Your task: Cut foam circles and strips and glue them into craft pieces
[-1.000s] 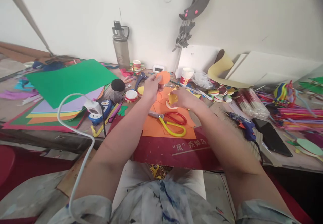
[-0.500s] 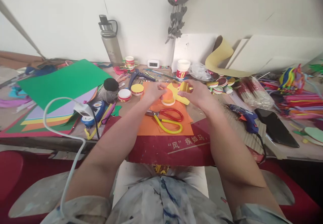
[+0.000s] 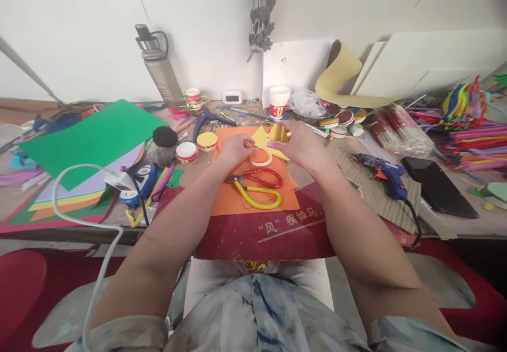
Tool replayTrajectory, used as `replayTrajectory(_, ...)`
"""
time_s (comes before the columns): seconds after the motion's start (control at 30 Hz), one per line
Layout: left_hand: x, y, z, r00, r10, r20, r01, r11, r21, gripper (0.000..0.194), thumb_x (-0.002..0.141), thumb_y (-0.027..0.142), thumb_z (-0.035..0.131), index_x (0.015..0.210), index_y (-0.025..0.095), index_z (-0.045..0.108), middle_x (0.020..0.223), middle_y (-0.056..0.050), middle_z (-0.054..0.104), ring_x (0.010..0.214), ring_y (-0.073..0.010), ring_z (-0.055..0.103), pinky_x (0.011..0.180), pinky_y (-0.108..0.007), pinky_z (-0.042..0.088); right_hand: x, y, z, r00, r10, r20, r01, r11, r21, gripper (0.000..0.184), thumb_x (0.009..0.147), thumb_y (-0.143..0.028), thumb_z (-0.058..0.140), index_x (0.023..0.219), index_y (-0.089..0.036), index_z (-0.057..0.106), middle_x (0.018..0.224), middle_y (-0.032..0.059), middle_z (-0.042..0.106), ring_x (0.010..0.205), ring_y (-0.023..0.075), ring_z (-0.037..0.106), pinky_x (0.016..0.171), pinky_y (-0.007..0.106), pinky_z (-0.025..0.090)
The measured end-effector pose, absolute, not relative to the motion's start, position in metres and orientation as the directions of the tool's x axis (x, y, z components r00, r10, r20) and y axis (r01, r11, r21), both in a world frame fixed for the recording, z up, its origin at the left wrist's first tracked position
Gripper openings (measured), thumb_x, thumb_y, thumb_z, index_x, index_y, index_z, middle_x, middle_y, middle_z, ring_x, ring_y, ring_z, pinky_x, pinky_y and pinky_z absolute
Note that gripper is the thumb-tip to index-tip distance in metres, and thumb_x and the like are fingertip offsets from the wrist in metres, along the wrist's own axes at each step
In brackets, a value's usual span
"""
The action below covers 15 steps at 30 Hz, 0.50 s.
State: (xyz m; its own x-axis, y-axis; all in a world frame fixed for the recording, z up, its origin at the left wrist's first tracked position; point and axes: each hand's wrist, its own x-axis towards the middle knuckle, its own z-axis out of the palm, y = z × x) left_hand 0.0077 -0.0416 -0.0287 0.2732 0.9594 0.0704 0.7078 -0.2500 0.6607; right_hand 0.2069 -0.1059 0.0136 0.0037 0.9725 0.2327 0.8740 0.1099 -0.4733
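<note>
My left hand (image 3: 236, 152) reaches in from the left, its fingers bent together at the left edge of a white-rimmed ring (image 3: 268, 160) with orange inside. The fingertips' contact is partly hidden. My right hand (image 3: 300, 143) is curled round a rounded yellow piece (image 3: 280, 135), thumb to its near side. Beneath it lies a pointed yellow paper shape (image 3: 260, 136). Scissors with red and yellow handles (image 3: 264, 202) rest in front of the ring on orange paper (image 3: 225, 204).
White-sided rounds, one yellow-topped (image 3: 206, 140), stand left of my hands. Stacked paper cups (image 3: 279, 102) are behind. A glue gun (image 3: 390, 177) and a black phone (image 3: 439, 185) lie right. Coloured sheets (image 3: 99, 135) and a white cable (image 3: 114, 238) are left.
The view has shifted slightly. The orange surface that stood tilted above the ring now shows inside its rim. My right hand still has the rounded yellow piece.
</note>
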Motion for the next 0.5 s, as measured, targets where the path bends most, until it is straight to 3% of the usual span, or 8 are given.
replayTrajectory(0.1,0.007,-0.044,-0.027,0.230,0.968,0.101,0.711,-0.238,0.662,0.012,0.085,0.025,0.084,0.088,0.017,0.077,0.095,-0.006,0.081,0.085,-0.0177,0.069,0.074,-0.027,0.047,0.208,-0.106,0.014,0.002,0.973,0.231,0.892,0.103,-0.439,0.062,0.096,-0.041,0.078,0.150,-0.012,0.067,0.145,0.0224,0.073,0.133,0.0372,0.069,0.112,0.049,0.054)
replayTrajectory(0.2,0.007,-0.046,-0.022,0.204,0.971,0.127,0.760,-0.238,0.605,0.018,0.085,0.027,0.083,0.076,0.018,0.071,0.089,-0.006,0.079,0.080,-0.0176,0.064,0.071,-0.028,0.042,0.208,-0.109,0.017,0.003,0.992,0.128,0.929,0.044,-0.367,0.058,0.098,-0.046,0.075,0.145,-0.012,0.070,0.139,0.0221,0.075,0.130,0.0378,0.071,0.108,0.047,0.056)
replayTrajectory(0.3,0.005,-0.046,-0.017,0.201,0.975,0.094,0.787,-0.218,0.577,0.016,0.085,0.025,0.080,0.073,0.019,0.071,0.085,-0.005,0.078,0.078,-0.0179,0.064,0.069,-0.028,0.040,0.205,-0.114,0.021,0.016,0.999,-0.036,0.979,-0.023,-0.201,0.058,0.097,-0.046,0.077,0.142,-0.009,0.071,0.139,0.0250,0.074,0.129,0.0406,0.071,0.104,0.046,0.056)
replayTrajectory(0.4,0.002,-0.046,-0.012,0.228,0.973,0.042,0.783,-0.209,0.586,0.011,0.081,0.021,0.081,0.073,0.019,0.073,0.081,-0.004,0.076,0.076,-0.0178,0.065,0.068,-0.028,0.041,0.202,-0.118,0.024,0.028,0.995,-0.101,0.999,-0.031,-0.028,0.061,0.096,-0.041,0.078,0.147,-0.009,0.069,0.146,0.0285,0.068,0.135,0.0437,0.067,0.105,0.048,0.055)
replayTrajectory(0.5,0.002,-0.048,-0.009,0.264,0.964,0.046,0.775,-0.240,0.585,0.012,0.078,0.016,0.081,0.071,0.019,0.072,0.079,-0.003,0.075,0.075,-0.0171,0.063,0.069,-0.028,0.041,0.199,-0.121,0.024,0.015,0.992,-0.128,0.999,-0.012,0.031,0.060,0.095,-0.033,0.078,0.152,-0.013,0.067,0.150,0.0281,0.063,0.140,0.0452,0.063,0.107,0.048,0.053)
